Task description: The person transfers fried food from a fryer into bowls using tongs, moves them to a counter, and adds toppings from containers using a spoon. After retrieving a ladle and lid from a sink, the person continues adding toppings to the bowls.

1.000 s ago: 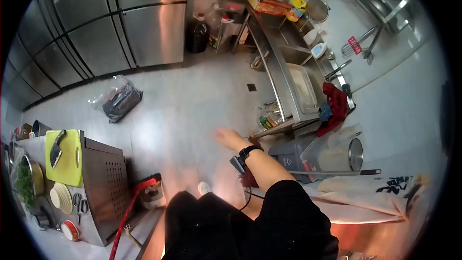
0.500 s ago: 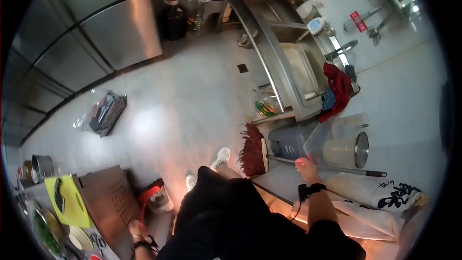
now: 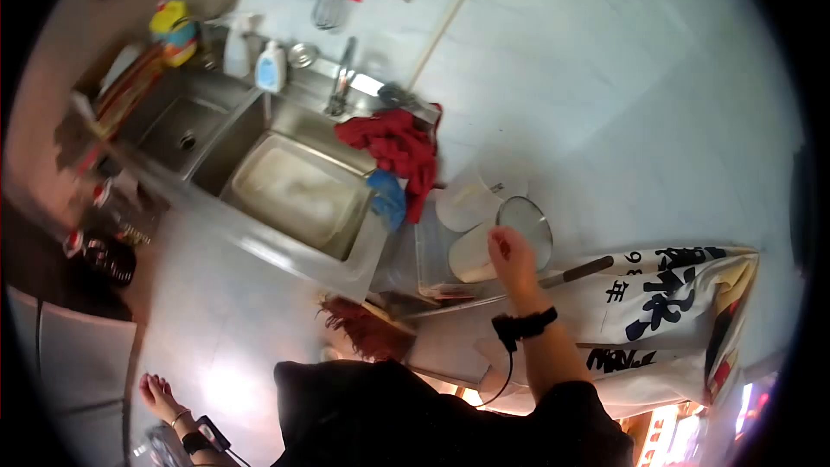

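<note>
Moved: since half a second ago the view has swung from the floor to the sink (image 3: 290,195) and wall; the right hand (image 3: 510,258) has left the broom handle (image 3: 571,271) for the containers beside it.
Right hand: raised, fingers loosely curled, on or just over the rim of the round steel pot (image 3: 526,227); whether it grips anything I cannot tell. A black band circles the wrist.
Left hand (image 3: 158,391): low at the left edge, fingers spread, holding nothing, over the grey floor.
Pot: shiny metal, circular mouth, standing against the white tiled wall, touching a translucent plastic tub (image 3: 471,207).
Broom handle: thin dark rod with a pale grip, long axis running low-left to upper-right, from the reddish bristle head (image 3: 367,329) towards the printed cloth (image 3: 674,294).
Sink: brushed steel, rectangular basin with cloudy water.
Rags: crumpled red cloth (image 3: 393,147) and a blue one (image 3: 389,199) draped over the basin's corner.
Printed cloth: white fabric, bold black characters, lying in folds.
</note>
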`<act>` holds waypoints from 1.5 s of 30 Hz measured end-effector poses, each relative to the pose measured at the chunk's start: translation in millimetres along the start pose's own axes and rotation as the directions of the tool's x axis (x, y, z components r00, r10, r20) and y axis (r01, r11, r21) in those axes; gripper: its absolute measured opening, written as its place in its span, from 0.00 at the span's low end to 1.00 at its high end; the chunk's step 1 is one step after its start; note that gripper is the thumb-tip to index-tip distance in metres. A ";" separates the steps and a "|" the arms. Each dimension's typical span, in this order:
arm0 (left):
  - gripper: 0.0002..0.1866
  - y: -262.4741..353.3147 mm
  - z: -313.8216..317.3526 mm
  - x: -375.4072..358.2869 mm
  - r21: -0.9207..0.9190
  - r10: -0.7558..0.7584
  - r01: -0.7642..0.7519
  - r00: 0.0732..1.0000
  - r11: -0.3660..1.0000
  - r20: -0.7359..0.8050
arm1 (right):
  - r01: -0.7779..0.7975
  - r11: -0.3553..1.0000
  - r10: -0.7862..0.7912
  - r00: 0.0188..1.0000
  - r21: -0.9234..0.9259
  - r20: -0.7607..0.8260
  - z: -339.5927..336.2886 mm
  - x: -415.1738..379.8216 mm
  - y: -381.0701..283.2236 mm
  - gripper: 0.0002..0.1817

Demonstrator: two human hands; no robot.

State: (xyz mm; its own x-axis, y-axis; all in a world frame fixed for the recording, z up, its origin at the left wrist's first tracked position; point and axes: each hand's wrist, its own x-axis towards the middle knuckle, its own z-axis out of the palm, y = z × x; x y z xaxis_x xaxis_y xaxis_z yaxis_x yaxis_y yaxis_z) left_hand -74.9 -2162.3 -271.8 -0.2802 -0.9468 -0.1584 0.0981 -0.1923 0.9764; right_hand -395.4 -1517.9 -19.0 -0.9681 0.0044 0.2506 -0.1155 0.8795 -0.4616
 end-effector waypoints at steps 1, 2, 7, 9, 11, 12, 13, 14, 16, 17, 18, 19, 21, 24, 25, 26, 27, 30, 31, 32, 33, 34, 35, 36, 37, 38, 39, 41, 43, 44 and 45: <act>0.06 12.0 54.4 1.7 0.018 0.051 -0.054 0.990 0.998 0.131 | 0.004 0.997 -0.008 0.999 -0.072 -0.042 -4.2 23.4 1.1 0.10; 0.04 28.9 114.1 -7.4 0.086 0.093 -0.112 0.974 0.990 0.207 | -0.027 0.997 0.023 0.998 -0.078 -0.060 -5.1 46.9 5.1 0.10; 0.01 38.2 309.2 -24.9 0.031 0.202 -0.301 0.711 0.953 0.673 | -0.143 0.911 0.142 0.989 -0.386 -0.030 21.3 141.0 78.8 0.19; 0.01 28.4 365.9 -33.0 -0.022 0.159 -0.220 0.626 0.975 0.763 | -0.245 0.864 0.275 0.961 -0.440 0.005 38.7 161.0 93.0 0.19; 0.01 20.7 408.2 -41.2 -0.032 0.107 -0.146 0.543 0.989 0.833 | -0.330 0.804 0.401 0.915 -0.494 0.043 48.9 181.9 98.3 0.19; 0.01 15.8 424.7 -45.0 0.005 0.066 -0.132 0.525 0.991 0.848 | -0.379 0.736 0.510 0.855 -0.560 0.091 50.3 193.2 95.9 0.17; 0.02 12.0 440.3 -49.1 -0.013 0.082 -0.142 0.491 0.990 0.867 | -0.418 0.662 0.616 0.777 -0.622 0.133 52.7 201.5 97.0 0.16; 0.02 9.3 454.3 -54.1 0.030 0.047 -0.156 0.466 0.987 0.883 | -0.443 0.648 0.639 0.759 -0.620 0.125 55.5 207.7 103.5 0.16; 0.03 -13.1 474.7 -54.0 0.095 -0.044 -0.134 0.346 0.986 0.937 | -0.274 0.693 0.490 0.857 -0.666 0.157 55.7 216.7 119.9 0.13; 0.03 5.1 492.3 -72.8 0.147 -0.116 -0.082 0.302 0.986 0.946 | -0.307 0.679 0.521 0.841 -0.667 0.144 49.0 219.5 117.1 0.13; 0.03 -0.5 505.9 -82.5 0.075 -0.031 -0.208 0.210 0.975 0.977 | -0.289 0.717 0.471 0.871 -0.634 0.136 33.3 223.5 102.9 0.13; 0.03 -9.3 518.2 -94.3 -0.013 0.049 -0.319 0.107 0.948 0.993 | -0.266 0.752 0.419 0.899 -0.603 0.125 13.8 222.4 88.0 0.13; 0.04 -9.6 545.7 -133.5 0.058 -0.073 -0.206 -0.069 0.977 0.995 | -0.263 0.764 0.389 0.916 -0.589 0.095 -26.9 206.7 58.9 0.12; 0.06 -14.9 578.2 -212.5 0.143 -0.177 -0.141 -0.265 0.980 0.948 | -0.209 0.771 0.260 0.966 -0.602 -0.003 -85.4 165.4 4.6 0.11; 0.06 -13.0 589.9 -242.1 0.118 -0.163 -0.147 -0.342 0.982 0.926 | -0.163 0.757 0.159 0.985 -0.633 -0.063 -103.6 146.9 -16.8 0.10; 0.08 -14.1 597.7 -273.2 0.086 -0.138 -0.144 -0.403 0.986 0.905 | -0.177 0.755 0.136 0.984 -0.631 -0.113 -120.8 128.6 -40.6 0.11; 0.10 -18.4 603.5 -303.0 0.053 -0.113 -0.141 -0.466 0.989 0.877 | -0.195 0.753 0.115 0.979 -0.628 -0.166 -133.2 106.7 -62.0 0.11; 0.17 -39.9 621.1 -388.1 0.329 -0.328 -0.117 -0.621 0.937 0.712 | -0.326 0.672 0.101 0.930 -0.665 -0.354 -154.7 35.8 -107.9 0.14; 0.19 -36.7 628.4 -413.5 0.405 -0.404 -0.148 -0.620 0.902 0.673 | -0.402 0.642 0.164 0.904 -0.653 -0.395 -159.8 12.8 -124.5 0.15; 0.20 -28.0 638.2 -434.5 0.448 -0.475 -0.206 -0.594 0.870 0.650 | -0.452 0.636 0.180 0.875 -0.625 -0.449 -162.1 -11.2 -136.3 0.16; 0.20 -21.2 644.4 -452.0 0.486 -0.544 -0.268 -0.567 0.832 0.619 | -0.507 0.624 0.200 0.839 -0.594 -0.506 -162.6 -35.1 -149.3 0.17; 0.19 -16.8 646.5 -464.0 0.476 -0.548 -0.281 -0.532 0.834 0.646 | -0.563 0.600 0.229 0.802 -0.569 -0.551 -162.4 -58.6 -165.9 0.16; 0.18 -17.1 648.0 -471.3 0.463 -0.550 -0.298 -0.504 0.835 0.666 | -0.639 0.552 0.300 0.752 -0.535 -0.587 -160.2 -79.7 -185.7 0.16; 0.17 -23.1 648.2 -475.4 0.459 -0.510 -0.236 -0.527 0.856 0.680 | -0.678 0.513 0.333 0.722 -0.526 -0.607 -157.4 -101.6 -203.0 0.16; 0.16 -34.4 651.6 -479.1 0.462 -0.476 -0.174 -0.543 0.870 0.692 | -0.714 0.476 0.366 0.692 -0.514 -0.622 -154.6 -124.1 -219.3 0.16; 0.14 -74.8 656.8 -487.0 0.419 -0.428 -0.136 -0.491 0.898 0.759 | -0.738 0.436 0.381 0.669 -0.515 -0.638 -149.6 -141.9 -235.5 0.17; 0.14 -74.7 658.8 -483.1 0.450 -0.479 -0.187 -0.496 0.873 0.724 | -0.796 0.420 0.408 0.595 -0.437 -0.692 -136.9 -164.2 -247.4 0.17; 0.14 -51.5 658.8 -473.2 0.437 -0.489 -0.226 -0.505 0.870 0.711 | -0.842 0.364 0.442 0.532 -0.397 -0.722 -113.0 -201.1 -272.5 0.17; 0.14 -42.6 659.9 -458.4 0.397 -0.477 -0.265 -0.493 0.879 0.728 | -0.898 0.329 0.496 0.426 -0.291 -0.756 -84.2 -231.9 -292.0 0.17; 0.15 -41.9 663.9 -452.5 0.397 -0.499 -0.304 -0.468 0.866 0.730 | -0.926 0.315 0.524 0.353 -0.209 -0.775 -71.6 -244.7 -298.6 0.17; 0.15 -40.9 666.4 -443.7 0.363 -0.446 -0.260 -0.473 0.895 0.760 | -0.937 0.294 0.531 0.326 -0.191 -0.782 -59.7 -255.8 -303.6 0.17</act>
State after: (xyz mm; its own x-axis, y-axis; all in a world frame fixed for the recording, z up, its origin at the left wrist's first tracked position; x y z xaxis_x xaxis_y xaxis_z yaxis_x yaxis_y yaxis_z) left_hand -590.9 -1562.4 -143.8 -0.6373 0.7293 -0.2489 -0.1858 0.1680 0.9681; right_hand -99.4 -1757.6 107.9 -0.2030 0.8406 0.5022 0.9151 0.3454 -0.2082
